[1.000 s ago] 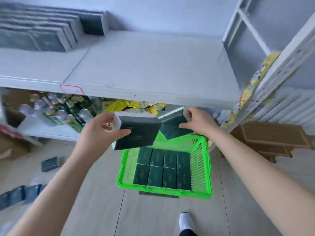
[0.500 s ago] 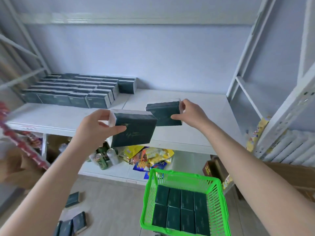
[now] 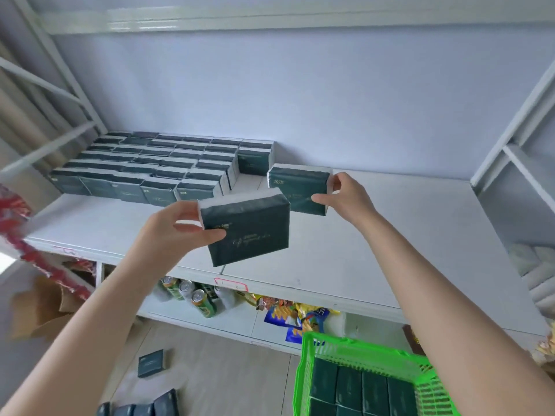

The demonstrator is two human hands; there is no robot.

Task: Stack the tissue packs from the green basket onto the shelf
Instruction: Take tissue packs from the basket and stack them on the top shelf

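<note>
Holding, left hand (image 3: pixel 168 232): thumb and curled fingers clamp one end of a dark green tissue pack (image 3: pixel 249 229), held in the air over the front edge of the shelf (image 3: pixel 390 235).
Right hand (image 3: pixel 345 196): pinches the right end of a second tissue pack (image 3: pixel 297 187), further back over the shelf (whether it touches the board, I cannot tell).
Stacked packs (image 3: pixel 150 166): rows at the shelf's back left.
Green basket (image 3: pixel 360 355): on the floor at lower right, with basket packs (image 3: pixel 348 388) standing inside.
Lower shelf: cans (image 3: pixel 192 295) and snack bags (image 3: pixel 297 313).

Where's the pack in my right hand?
Centre-right in the head view: the right hand holds the tissue pack over the shelf, right of the stacked packs.
</note>
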